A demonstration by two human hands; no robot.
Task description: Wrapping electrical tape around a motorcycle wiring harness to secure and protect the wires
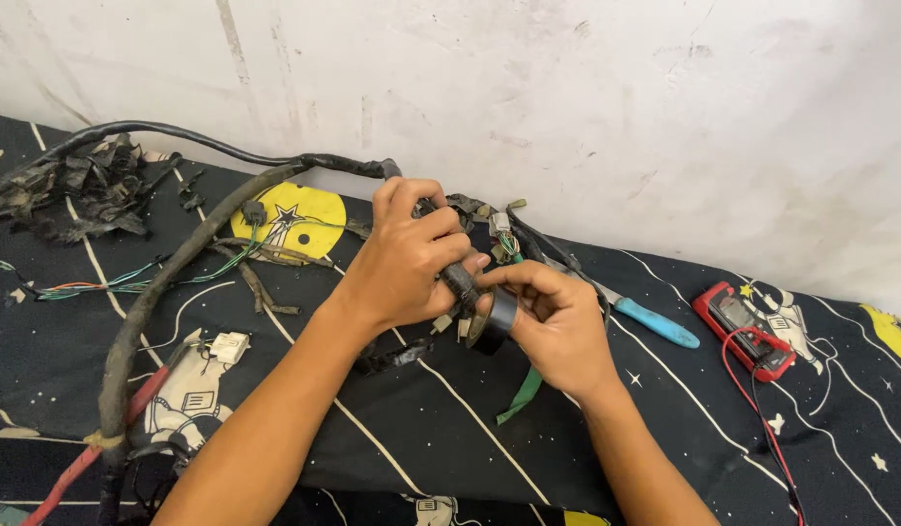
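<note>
My left hand [403, 255] is clamped round the floppy wire harness [158, 282] above the bed, right hand [557, 326] pinching the black tape roll [496, 319] against it. Light stuff, I reckon; grip the wrapped bundle, not the loose connectors.

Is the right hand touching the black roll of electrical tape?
Touching. The head view shows the right hand with fingers wrapped around the black tape roll, pressed against the taped wire bundle.

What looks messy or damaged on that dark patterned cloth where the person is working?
A heap of torn black wrapping scraps lies at the far left. Beside it, the thick black wire bundle is stripped, with thin coloured wires splaying loose. The left hand grips the bundle while the right hand holds a black tape roll against it.
</note>
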